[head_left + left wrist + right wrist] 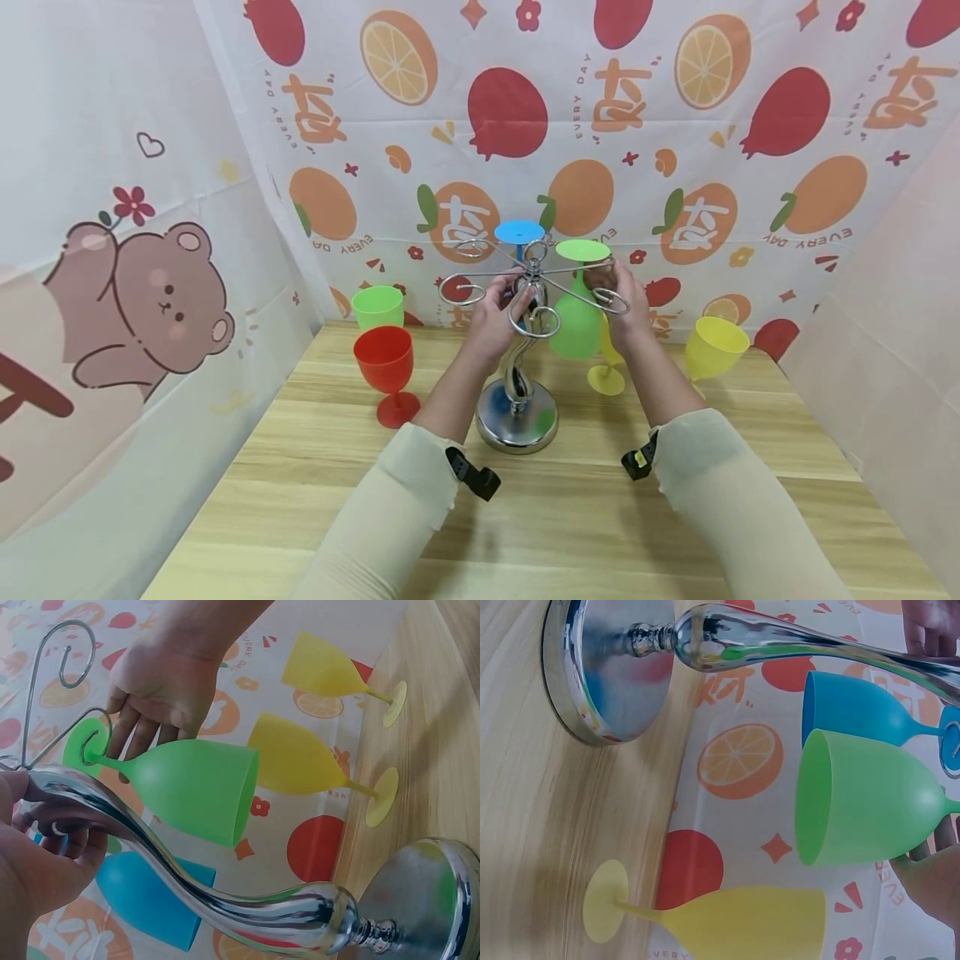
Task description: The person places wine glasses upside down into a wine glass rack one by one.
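A chrome stand with curled wire arms rises from the wooden table. My left hand grips its wavy post just below the arms. One wire curl holds a green goblet upside down by the stem. My right hand is beside this goblet, its fingers loosely extended behind the stem and bowl in the left wrist view; whether they touch it I cannot tell. Behind the post, a blue goblet also hangs inverted, its base above the arms. Other curls on the near and left sides hold nothing.
At the left stand a red goblet and, behind it, another green goblet. Two yellow goblets stand upright at the right, one farther right, the other partly hidden by my right arm. A printed cloth hangs behind the table.
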Available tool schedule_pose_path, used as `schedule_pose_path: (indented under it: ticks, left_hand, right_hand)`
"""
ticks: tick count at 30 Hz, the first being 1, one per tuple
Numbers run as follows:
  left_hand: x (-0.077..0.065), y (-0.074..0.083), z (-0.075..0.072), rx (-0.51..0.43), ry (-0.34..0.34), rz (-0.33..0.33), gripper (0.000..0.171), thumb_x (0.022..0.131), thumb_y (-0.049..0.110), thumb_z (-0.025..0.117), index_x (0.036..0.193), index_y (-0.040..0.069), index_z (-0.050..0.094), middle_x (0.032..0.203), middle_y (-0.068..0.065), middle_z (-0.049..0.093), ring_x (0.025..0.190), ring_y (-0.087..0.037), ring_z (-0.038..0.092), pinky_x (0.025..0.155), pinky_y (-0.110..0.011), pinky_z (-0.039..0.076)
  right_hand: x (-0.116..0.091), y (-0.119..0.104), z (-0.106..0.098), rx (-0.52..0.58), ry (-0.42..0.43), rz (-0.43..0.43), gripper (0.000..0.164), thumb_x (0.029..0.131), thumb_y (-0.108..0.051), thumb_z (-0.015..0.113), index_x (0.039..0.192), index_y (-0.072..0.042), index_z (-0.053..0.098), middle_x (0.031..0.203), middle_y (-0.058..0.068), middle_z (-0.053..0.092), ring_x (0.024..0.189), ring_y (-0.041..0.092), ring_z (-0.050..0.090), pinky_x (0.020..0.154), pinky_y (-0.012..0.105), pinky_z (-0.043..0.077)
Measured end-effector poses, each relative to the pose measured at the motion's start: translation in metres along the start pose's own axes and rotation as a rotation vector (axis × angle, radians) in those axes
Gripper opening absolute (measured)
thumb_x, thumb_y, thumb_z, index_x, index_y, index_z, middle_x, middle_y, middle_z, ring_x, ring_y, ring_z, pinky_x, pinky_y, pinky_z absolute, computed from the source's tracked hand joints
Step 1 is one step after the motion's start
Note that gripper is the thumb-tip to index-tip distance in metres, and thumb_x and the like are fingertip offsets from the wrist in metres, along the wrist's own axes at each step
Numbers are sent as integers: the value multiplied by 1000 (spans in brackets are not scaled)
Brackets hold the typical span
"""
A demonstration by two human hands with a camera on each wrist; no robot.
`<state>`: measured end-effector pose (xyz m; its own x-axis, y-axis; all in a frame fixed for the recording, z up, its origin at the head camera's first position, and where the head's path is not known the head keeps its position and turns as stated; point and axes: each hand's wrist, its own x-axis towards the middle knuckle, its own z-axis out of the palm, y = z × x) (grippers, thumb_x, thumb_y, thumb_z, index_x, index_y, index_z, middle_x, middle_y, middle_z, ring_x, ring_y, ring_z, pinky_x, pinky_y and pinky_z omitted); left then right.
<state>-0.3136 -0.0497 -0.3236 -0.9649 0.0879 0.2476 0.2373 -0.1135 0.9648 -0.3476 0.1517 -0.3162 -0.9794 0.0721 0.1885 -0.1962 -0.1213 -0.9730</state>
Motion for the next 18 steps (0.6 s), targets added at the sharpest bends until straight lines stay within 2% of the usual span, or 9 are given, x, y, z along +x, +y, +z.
schedule_pose_path:
  ticks: [6, 11, 14, 18]
  left_hand:
    - [1, -1, 1, 5, -2, 21, 43, 98, 22, 62, 136, 7, 52, 137, -12, 55, 131, -24, 51, 108, -37, 44]
    - [1, -1, 1, 2, -5, 24, 43, 98, 21, 62, 136, 6, 51, 137, -12, 54, 131, -24, 51, 108, -38, 44]
    - [1, 0, 1, -5, -3, 21, 42, 98, 21, 61, 136, 7, 51, 137, -12, 54, 132, -24, 51, 109, -38, 44]
    - [0, 0, 0, -6, -7, 15, 42, 98, 21, 61, 137, 7, 51, 138, -12, 53, 132, -24, 50, 109, -37, 44]
  right_hand:
    - [2, 2, -3, -23, 4, -6, 47, 106, -40, 32, 122, -11, 66, 110, -3, 71, 111, 15, 61, 105, 35, 41]
    - [4, 5, -11, -43, 8, -41, 41, 106, -33, 33, 115, -14, 68, 107, -2, 74, 101, 12, 65, 93, 28, 48]
    - [4, 8, -21, -130, 13, -87, 43, 107, -35, 32, 119, -13, 67, 114, 5, 73, 101, 14, 67, 93, 27, 49]
    - [1, 10, -37, -377, 32, -173, 55, 106, -47, 29, 131, -10, 61, 125, 12, 67, 116, 20, 62, 107, 37, 44]
